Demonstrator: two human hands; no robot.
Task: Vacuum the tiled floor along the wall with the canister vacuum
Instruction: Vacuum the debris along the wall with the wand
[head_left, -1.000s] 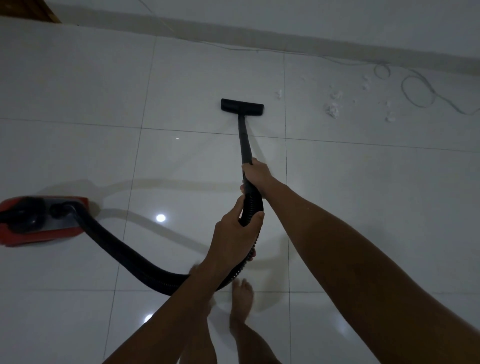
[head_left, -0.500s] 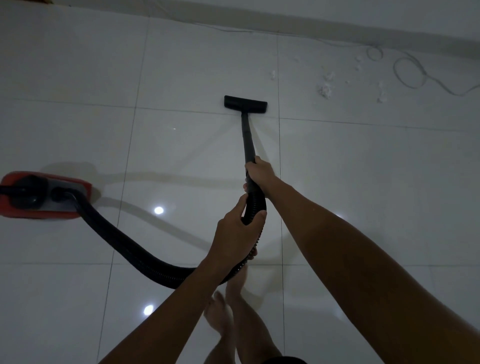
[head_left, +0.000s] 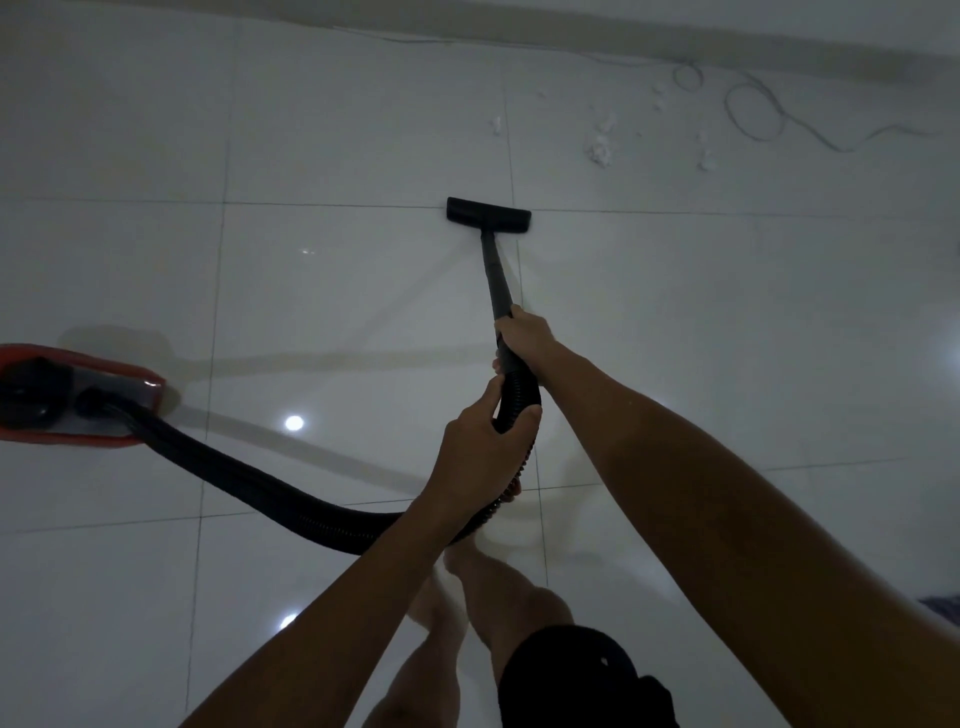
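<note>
Head view: the right hand (head_left: 524, 338) curls around the black rigid wand (head_left: 496, 280), and the left hand (head_left: 480, 457) wraps the black ribbed hose (head_left: 249, 480). At 12 o'clock, the flat black floor nozzle (head_left: 488, 215) rests on glossy white tiles (head_left: 337, 130); the red canister vacuum (head_left: 78, 397) sits at 9, white fluff scraps (head_left: 600, 148) at 1.

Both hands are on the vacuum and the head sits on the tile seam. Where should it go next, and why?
Probably push the vacuum head forward and to the right, toward the white debris near the wall. The right hand holds the wand, the left hand the hose. Stop short of the loose cable lying beyond the debris.
</note>
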